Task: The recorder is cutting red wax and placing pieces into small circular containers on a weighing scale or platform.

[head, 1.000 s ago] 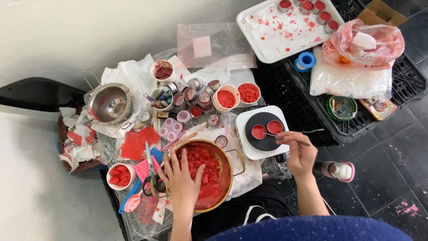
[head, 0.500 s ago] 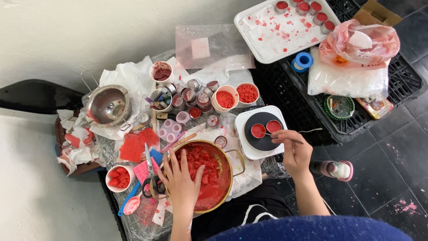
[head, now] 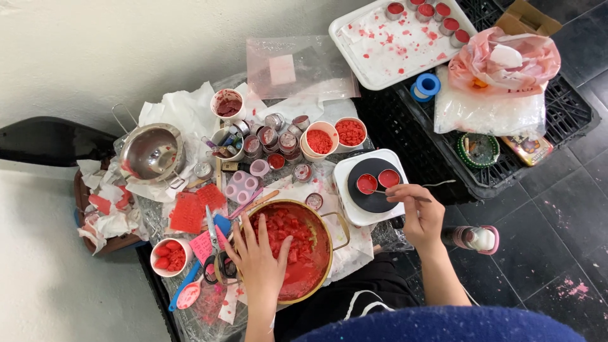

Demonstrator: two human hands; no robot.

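My left hand [head: 259, 259] lies flat, fingers spread, over the near side of a gold-rimmed pan [head: 324, 223] filled with red chunks. My right hand [head: 421, 215] grips a thin metal spoon [head: 396, 194] whose tip reaches into one of two small round tins of red liquid [head: 367, 183] on a black hot plate with a white base [head: 345, 174]. The second tin [head: 389, 178] sits just right of the first.
Cluttered worktop: steel pot [head: 151, 152], paper cups of red pieces [head: 349, 132], several small tins, a pink mould [head: 240, 187], scissors [head: 211, 229], a cup [head: 168, 256] at front left. A white tray [head: 380, 66] with filled tins, tape roll [head: 425, 87] and plastic bags [head: 500, 63] rest on black crates.
My right hand has shifted slightly, bringing the spoon tip over the left tin on the hot plate. My left hand stays on the pan.
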